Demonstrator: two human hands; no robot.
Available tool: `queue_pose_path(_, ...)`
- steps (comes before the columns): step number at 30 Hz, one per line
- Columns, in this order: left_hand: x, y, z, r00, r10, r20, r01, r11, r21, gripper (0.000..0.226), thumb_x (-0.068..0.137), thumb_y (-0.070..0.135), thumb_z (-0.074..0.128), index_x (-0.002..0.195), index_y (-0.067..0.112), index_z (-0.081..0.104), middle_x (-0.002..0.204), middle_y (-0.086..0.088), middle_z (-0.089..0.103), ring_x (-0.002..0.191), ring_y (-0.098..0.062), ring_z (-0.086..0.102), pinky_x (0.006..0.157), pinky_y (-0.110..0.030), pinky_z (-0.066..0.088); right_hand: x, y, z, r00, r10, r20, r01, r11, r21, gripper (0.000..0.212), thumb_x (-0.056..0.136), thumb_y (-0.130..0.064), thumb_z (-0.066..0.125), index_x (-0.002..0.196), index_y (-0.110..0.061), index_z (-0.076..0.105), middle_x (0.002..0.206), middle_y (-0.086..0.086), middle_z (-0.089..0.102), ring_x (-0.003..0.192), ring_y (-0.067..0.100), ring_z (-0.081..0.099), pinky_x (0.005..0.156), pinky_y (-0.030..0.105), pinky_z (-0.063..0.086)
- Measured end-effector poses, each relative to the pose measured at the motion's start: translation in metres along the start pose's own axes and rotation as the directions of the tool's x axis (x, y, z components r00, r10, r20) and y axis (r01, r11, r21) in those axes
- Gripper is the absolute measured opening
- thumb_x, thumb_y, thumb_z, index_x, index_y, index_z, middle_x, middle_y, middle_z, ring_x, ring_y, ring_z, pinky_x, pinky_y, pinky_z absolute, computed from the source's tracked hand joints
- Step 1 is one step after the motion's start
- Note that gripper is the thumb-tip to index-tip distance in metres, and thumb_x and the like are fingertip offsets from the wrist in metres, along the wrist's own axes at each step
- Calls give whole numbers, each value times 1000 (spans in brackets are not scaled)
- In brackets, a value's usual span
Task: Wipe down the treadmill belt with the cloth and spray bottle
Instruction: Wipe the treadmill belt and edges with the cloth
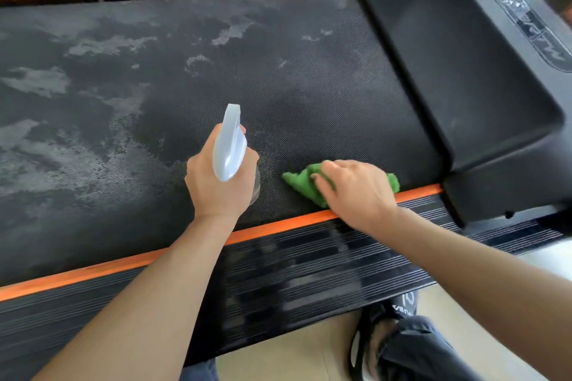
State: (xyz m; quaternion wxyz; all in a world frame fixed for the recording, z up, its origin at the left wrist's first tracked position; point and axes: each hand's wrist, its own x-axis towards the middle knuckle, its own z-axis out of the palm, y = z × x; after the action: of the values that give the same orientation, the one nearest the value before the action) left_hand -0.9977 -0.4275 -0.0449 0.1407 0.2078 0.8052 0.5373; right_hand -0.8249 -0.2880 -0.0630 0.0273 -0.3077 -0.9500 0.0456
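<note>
- My right hand presses the green cloth flat on the treadmill belt, fingers extended over it, just beside the near orange strip.
- The grey dusty patches lie to my left (across the belt's long axis), so the cloth probably sweeps that way.
- My left hand, nearer them, grips the spray bottle, nozzle aimed away from me.

Person, head view: both forearms bare, with no sleeves, watch or rings in sight. Dark trousers at lower right of the frame. One black open sandal with pale lettering on its strap, too blurred to read.
</note>
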Motion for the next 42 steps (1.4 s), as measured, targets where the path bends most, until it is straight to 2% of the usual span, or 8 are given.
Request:
queue_pose_path(6,0,2,1,1000,-20,1,20,1000,4,28,77,37,65,103,29,71,83,-2,70,88,-31,63,90,-51,56,-3,-30,12,978,-174,-119,185,979,87,29,99,-41,48,85,-19,59,77,-2,57,75,24,54,69,38,45)
queue_pose_path(10,3,2,1,999,-47,-2,47,999,-10,30,75,37,64,103,30,72,84,-2,73,87,-28,65,91,-49,56,-5,-3,5,965,-254,-70,260,960,101,36,98,-49,41,83,-20,57,78,-3,53,75,22,53,64,31,40)
queue_pose_path(15,3,1,1,999,-38,20,38,999,-18,32,73,43,60,99,28,72,85,1,72,89,-27,66,92,-47,57,-9,75,-10,988,-153,-6,153,984,97,40,97,-55,35,80,-23,51,77,-4,52,77,25,56,67,35,47)
queue_pose_path(19,1,0,3,1000,-16,27,16,1000,-12,40,72,47,55,104,28,70,85,-2,74,91,-24,65,94,-5,38,-13,57,-7,995,-78,-69,86,990,115,38,97,-48,42,76,-19,56,73,0,57,73,28,57,68,38,48)
queue_pose_path(24,3,1,3,1000,-4,25,5,1000,-30,33,75,43,60,104,30,69,84,-2,74,88,-32,69,92,-50,56,-3,-37,9,968,-249,-28,248,944,217,33,97,-39,47,75,-18,59,74,1,62,74,26,57,74,39,48)
queue_pose_path(29,6,1,2,999,-23,22,24,999,-33,31,73,42,61,101,31,70,83,0,74,87,-30,68,91,-52,56,0,-22,7,950,-313,-14,306,916,260,39,100,-44,42,76,-17,56,75,-1,59,76,24,56,75,38,47)
queue_pose_path(35,4,-3,2,1000,7,22,-7,999,-41,30,76,40,62,104,31,69,81,-3,73,84,-29,68,88,-51,57,-12,66,-9,990,-131,-43,137,977,164,40,100,-49,36,71,-23,45,68,-6,53,72,23,54,71,39,47)
queue_pose_path(42,3,-1,1,1000,-18,20,19,999,-37,25,76,33,65,101,31,69,80,1,70,82,-28,66,86,-50,57,-4,-45,21,973,-173,-155,200,963,182,35,98,-36,50,67,-20,51,65,-3,57,67,23,52,64,38,44)
